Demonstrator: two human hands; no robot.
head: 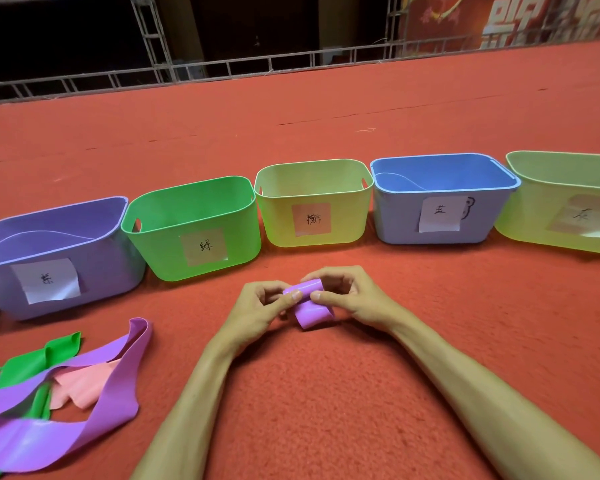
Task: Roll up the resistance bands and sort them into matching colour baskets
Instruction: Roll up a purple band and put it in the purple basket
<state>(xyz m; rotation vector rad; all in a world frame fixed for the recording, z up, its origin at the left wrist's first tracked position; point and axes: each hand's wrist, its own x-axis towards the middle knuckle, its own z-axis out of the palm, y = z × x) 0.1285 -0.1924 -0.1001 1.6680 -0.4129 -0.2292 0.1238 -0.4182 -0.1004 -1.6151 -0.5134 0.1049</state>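
Left hand [257, 308] and right hand [349, 294] meet, fingers [321, 296] apparently pinching.

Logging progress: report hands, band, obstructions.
Left hand and right hand pinch small purple rubber band roll, short tail loose. Purple plastic basket far left, path clear. Loose purple, green, pink bands lie left.

The red carpet [326, 393] is lit brightly and evenly from overhead, and only soft, short shadows are cast along the bases of the baskets and under the forearms. The space behind the metal truss [153, 64] is left in near darkness. A pale sheen is caught on the loose purple band [111, 403], which is softened toward the lower left corner. The rolled purple band [309, 308] at centre is rendered sharp. The purple basket [0, 289] and the far-right basket [534, 233] are stretched and bowed by wide-angle distortion.
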